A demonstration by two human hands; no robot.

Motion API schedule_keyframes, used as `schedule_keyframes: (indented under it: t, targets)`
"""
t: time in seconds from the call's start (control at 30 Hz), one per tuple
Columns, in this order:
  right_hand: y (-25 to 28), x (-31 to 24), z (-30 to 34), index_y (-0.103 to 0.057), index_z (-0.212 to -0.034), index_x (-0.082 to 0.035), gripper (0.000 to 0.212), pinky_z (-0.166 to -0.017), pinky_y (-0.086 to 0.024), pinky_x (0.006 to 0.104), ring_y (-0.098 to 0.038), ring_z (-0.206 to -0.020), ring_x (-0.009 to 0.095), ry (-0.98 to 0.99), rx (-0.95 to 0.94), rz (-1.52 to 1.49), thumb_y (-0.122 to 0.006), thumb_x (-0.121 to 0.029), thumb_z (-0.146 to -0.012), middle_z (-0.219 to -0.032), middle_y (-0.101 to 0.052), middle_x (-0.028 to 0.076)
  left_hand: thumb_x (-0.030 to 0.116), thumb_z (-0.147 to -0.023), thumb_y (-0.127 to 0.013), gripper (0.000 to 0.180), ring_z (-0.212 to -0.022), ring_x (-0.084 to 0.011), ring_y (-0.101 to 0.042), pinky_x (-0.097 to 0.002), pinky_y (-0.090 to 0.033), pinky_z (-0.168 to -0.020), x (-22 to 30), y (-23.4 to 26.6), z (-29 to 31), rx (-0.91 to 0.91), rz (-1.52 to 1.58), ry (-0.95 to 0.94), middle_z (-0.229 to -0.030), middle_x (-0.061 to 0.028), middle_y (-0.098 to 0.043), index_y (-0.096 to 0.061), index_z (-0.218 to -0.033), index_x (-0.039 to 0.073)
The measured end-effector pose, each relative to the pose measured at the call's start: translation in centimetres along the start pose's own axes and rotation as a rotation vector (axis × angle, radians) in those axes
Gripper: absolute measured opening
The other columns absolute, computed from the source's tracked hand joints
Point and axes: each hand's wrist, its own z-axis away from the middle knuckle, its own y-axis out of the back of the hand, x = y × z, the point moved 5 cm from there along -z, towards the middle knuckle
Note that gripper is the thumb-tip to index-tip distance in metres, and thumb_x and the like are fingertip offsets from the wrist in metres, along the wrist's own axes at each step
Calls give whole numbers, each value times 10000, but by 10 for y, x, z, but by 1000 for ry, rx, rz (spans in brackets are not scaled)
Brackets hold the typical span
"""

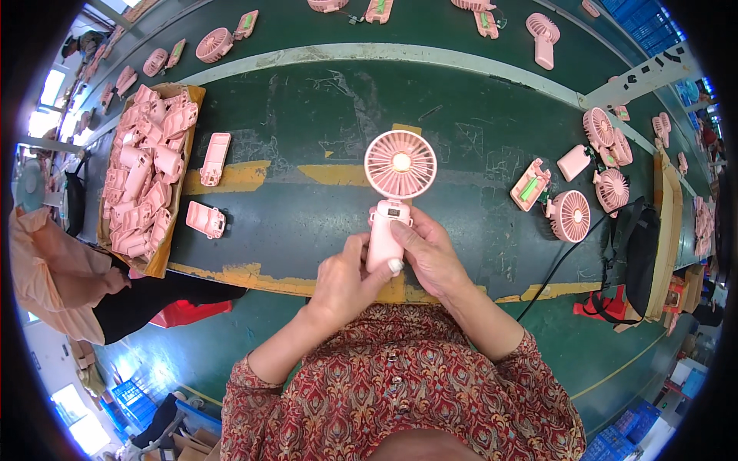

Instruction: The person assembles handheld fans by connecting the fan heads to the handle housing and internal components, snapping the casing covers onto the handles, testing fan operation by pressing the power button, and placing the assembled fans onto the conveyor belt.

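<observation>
Upright in front of me is a pink handheld fan [384, 238], its round grille facing up and a small dark display on its neck. My left hand [344, 275] grips the lower handle from the left, the thumb across its bottom end. From the right, my right hand [433, 253] closes on the handle, thumb on its front just below the display. To the left on the green bench lie two pink casing pieces, a long half shell [216, 157] and a shorter shell [206, 220]. On the right, an opened handle half [530, 186] with a green part inside lies near a fan head [570, 216].
A cardboard box [178, 184] full of pink casings stands at the left. Several more fan heads [611, 190] lie at the right by a black bag [642, 246] and cable. Beyond a pale rail, a conveyor carries fan parts [544, 38]. Another person's arm [58, 265] is at far left.
</observation>
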Motion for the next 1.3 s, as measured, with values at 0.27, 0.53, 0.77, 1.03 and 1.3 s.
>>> schedule_keyframes:
  t: [0.27, 0.53, 0.77, 1.03, 1.3]
  targets:
    - [-14, -16, 9, -384, -1280, 6, 435, -974, -428, 384, -505, -1143, 248, 89, -69, -74, -544, -133, -899, -1216, -508, 159, 266, -908, -535, 276, -608, -125, -548, -258, -464, -565, 0, -5, -9, -177, 445, -36, -748, -22, -578, -536, -933, -9]
    - [-11, -27, 5, -441, -1198, -11, 338, -912, -466, 357, -552, -1060, 207, 109, -55, -190, -548, -119, -896, -1137, -554, 126, 213, -872, -569, 258, -676, -140, -601, -280, -485, -606, 10, -1, -22, -231, 325, 5, -733, -66, -610, -559, -932, -38]
    - [9, -45, -30, -443, -1226, -17, 418, -939, -415, 300, -521, -1070, 145, -12, -119, 140, -612, -174, -877, -1143, -557, 81, 170, -895, -514, 265, -636, -127, -608, -233, -496, -540, 0, 25, -66, -281, 810, 220, -796, -97, -637, -567, -1027, -53]
    - [56, -184, -119, -546, -1068, 28, 364, -859, -465, 379, -592, -970, 350, 617, 261, 1363, -629, -220, -815, -1022, -615, 198, 200, -797, -588, 353, -711, -383, -616, -468, -482, -637, 20, 158, -218, 600, -656, -321, -791, -210, -619, -530, -1114, 56]
    - [54, -248, -254, -481, -1237, -49, 514, -1047, -316, 421, -334, -1268, 382, 837, 242, 2052, -558, 46, -738, -1307, -424, 182, 280, -842, -569, 278, -832, -258, -608, -366, -502, -662, -28, 127, -379, 609, -1262, -156, -896, -109, -578, -542, -1018, 66]
